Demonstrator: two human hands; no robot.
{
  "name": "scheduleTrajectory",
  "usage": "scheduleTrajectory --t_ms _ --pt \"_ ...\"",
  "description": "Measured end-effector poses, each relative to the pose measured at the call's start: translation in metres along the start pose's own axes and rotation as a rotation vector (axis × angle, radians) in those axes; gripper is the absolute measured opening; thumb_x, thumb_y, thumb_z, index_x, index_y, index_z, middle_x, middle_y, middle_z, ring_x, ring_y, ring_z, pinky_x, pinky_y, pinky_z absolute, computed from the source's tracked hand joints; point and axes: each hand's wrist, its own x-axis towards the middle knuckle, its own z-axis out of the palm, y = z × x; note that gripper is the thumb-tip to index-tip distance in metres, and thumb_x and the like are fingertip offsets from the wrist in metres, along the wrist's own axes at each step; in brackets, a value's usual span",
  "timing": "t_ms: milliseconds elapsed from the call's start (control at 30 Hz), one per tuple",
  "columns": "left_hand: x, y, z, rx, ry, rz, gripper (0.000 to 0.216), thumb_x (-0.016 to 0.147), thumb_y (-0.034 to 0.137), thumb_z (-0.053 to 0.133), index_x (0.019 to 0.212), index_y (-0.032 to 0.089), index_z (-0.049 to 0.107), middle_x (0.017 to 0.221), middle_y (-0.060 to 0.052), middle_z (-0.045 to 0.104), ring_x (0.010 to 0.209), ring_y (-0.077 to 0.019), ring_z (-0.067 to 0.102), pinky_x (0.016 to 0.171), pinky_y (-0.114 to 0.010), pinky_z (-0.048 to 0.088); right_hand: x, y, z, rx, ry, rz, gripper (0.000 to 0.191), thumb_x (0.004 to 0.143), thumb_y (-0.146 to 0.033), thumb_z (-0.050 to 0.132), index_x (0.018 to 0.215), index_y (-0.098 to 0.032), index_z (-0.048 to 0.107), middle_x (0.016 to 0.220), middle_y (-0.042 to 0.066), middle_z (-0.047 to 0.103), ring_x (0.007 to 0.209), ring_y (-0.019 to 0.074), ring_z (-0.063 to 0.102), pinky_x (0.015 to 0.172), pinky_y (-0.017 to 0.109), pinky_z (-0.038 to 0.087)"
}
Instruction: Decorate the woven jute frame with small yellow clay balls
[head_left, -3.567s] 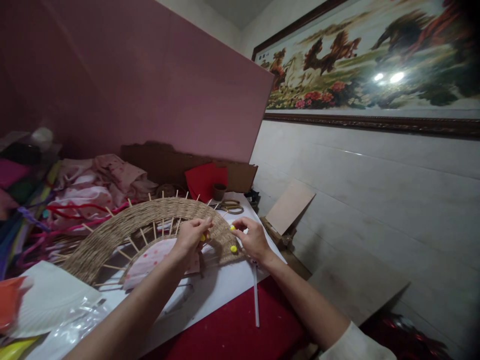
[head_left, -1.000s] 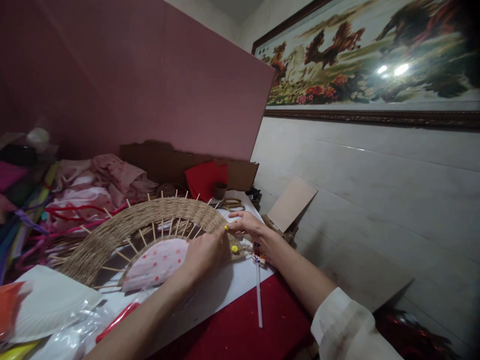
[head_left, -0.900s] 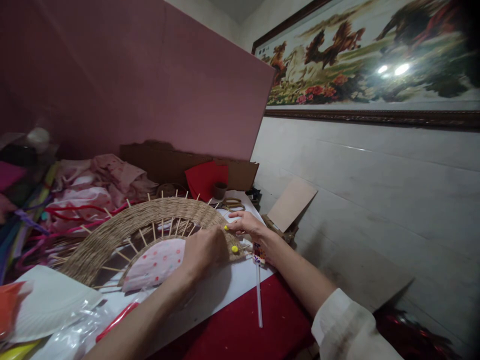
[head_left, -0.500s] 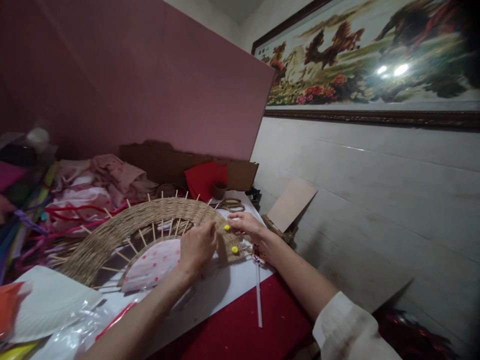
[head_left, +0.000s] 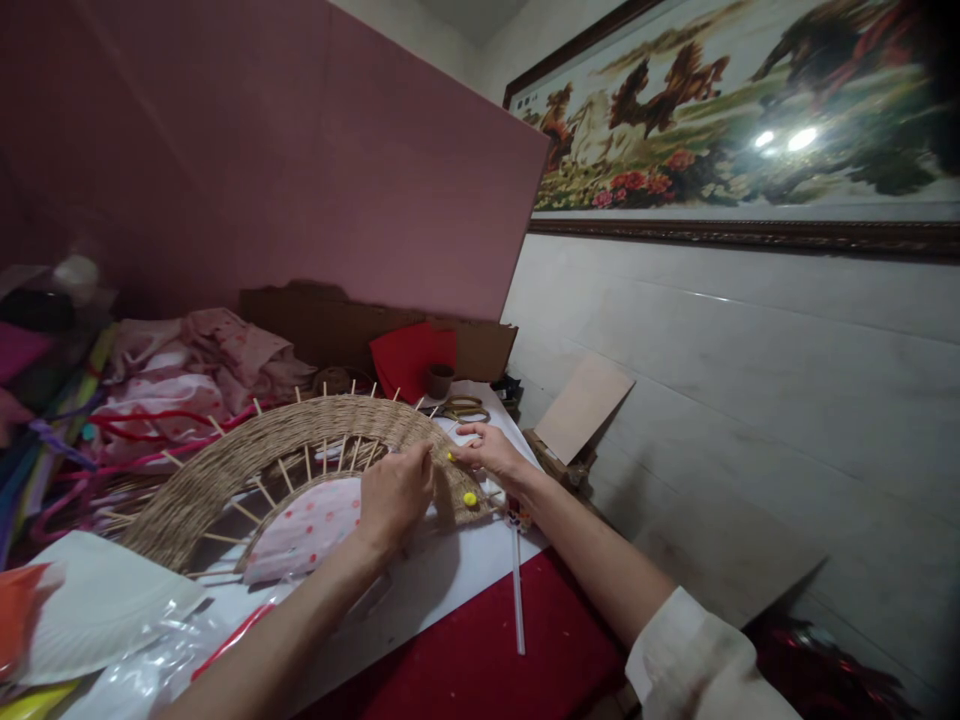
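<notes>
A half-round woven rope piece (head_left: 247,455) with wooden spokes lies on the white tabletop (head_left: 442,570). My left hand (head_left: 395,492) is curled on its right part, fingers closed on the weave. My right hand (head_left: 487,452) pinches a small yellow ball (head_left: 452,457) against the weave's right end. A second yellow ball (head_left: 469,498) sits on the weave just below. Under the arch lies a pink dotted paper (head_left: 311,525).
A white stick (head_left: 517,590) lies over the table's front edge onto red cloth (head_left: 487,660). Behind are scissors (head_left: 459,409), a small cup (head_left: 439,381), red paper (head_left: 409,358) and cardboard. Cloth and coloured pipe cleaners (head_left: 97,440) pile at the left; plastic bags (head_left: 105,610) near me.
My left hand slid back left off the weave's right end, uncovering the upper yellow ball. My right hand stays pinching at that ball.
</notes>
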Motion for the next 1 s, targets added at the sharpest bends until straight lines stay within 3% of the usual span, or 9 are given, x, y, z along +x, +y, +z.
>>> scheduleTrajectory --t_ms 167,300,433,667,1000 --pt "-0.0006 0.0009 0.0004 0.011 -0.007 0.003 0.034 0.087 0.028 0.037 0.109 0.027 0.063 0.078 -0.008 0.072 0.075 -0.0230 0.067 0.061 -0.029 0.041 -0.0005 -0.0004 -0.0014 0.023 -0.002 0.013 0.041 0.065 -0.037 0.074 0.092 -0.012 0.057 0.056 -0.003 0.058 0.046 0.0068 0.048 0.044 0.018 0.030" --pt "-0.0034 0.0047 -0.0026 0.046 -0.126 0.118 0.034 0.085 0.024 0.039 0.108 0.026 0.063 0.078 -0.009 0.072 0.074 -0.0256 0.067 0.061 -0.032 0.045 -0.0043 -0.0043 -0.0013 0.051 -0.016 0.034 0.037 0.064 -0.033 0.074 0.090 -0.012 0.056 0.049 -0.006 0.052 0.041 0.0051 0.041 0.042 0.018 0.027" --pt "-0.0063 0.0084 -0.0058 0.084 -0.218 0.243 0.041 0.080 0.020 0.044 0.118 0.023 0.056 0.079 -0.013 0.071 0.073 -0.0297 0.068 0.061 -0.037 0.048 -0.0072 -0.0063 -0.0018 0.074 -0.026 0.062 0.041 0.059 -0.023 0.077 0.092 -0.012 0.055 0.053 -0.004 0.057 0.044 0.0069 0.047 0.044 0.019 0.030" --pt "-0.0064 0.0090 -0.0011 0.177 -0.212 0.319 0.043 0.081 0.014 0.041 0.124 0.017 0.050 0.074 -0.016 0.071 0.069 -0.0320 0.068 0.057 -0.040 0.050 -0.0050 -0.0040 -0.0017 0.090 -0.015 0.073 0.038 0.058 -0.013 0.075 0.090 -0.013 0.054 0.052 -0.005 0.057 0.043 0.0070 0.049 0.045 0.019 0.032" --pt "-0.0090 0.0092 -0.0061 0.195 -0.176 0.328 0.038 0.084 0.014 0.038 0.119 0.011 0.052 0.068 -0.017 0.070 0.066 -0.0323 0.068 0.055 -0.040 0.051 -0.0024 -0.0029 -0.0009 0.092 0.000 0.078 0.039 0.057 -0.014 0.077 0.089 -0.012 0.055 0.051 -0.004 0.059 0.043 0.0075 0.050 0.043 0.019 0.033"
